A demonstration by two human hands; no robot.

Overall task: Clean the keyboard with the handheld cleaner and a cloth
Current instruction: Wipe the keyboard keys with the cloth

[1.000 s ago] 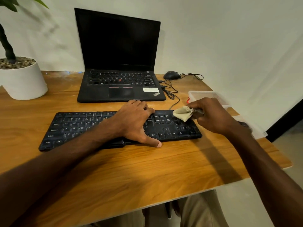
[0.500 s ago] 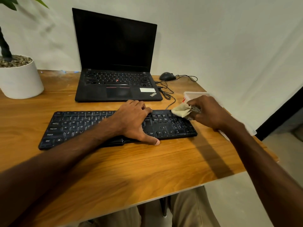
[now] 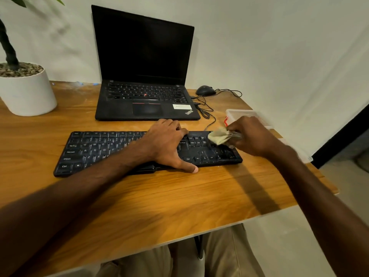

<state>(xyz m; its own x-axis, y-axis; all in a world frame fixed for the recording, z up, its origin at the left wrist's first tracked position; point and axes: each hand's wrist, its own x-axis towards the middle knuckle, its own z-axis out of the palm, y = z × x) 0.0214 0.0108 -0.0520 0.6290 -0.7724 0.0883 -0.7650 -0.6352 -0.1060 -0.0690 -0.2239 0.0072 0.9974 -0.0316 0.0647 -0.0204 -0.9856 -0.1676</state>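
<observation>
A black keyboard (image 3: pixel 95 150) lies flat on the wooden table (image 3: pixel 159 198), in front of the laptop. My left hand (image 3: pixel 165 144) grips its middle-right part, fingers over the back edge and thumb on the front edge. My right hand (image 3: pixel 251 136) is closed on a bunched beige cloth (image 3: pixel 218 135), which it presses on the keys at the keyboard's right end. The handheld cleaner is not visible.
An open black laptop (image 3: pixel 145 96) stands behind the keyboard. A black mouse (image 3: pixel 205 90) and its tangled cable (image 3: pixel 205 110) lie at the back right. A clear plastic box (image 3: pixel 239 114) sits behind my right hand. A white plant pot (image 3: pixel 26 92) occupies the far left.
My right hand with the cloth has shifted slightly toward the keyboard's back right corner. My left hand has stayed on the keyboard.
</observation>
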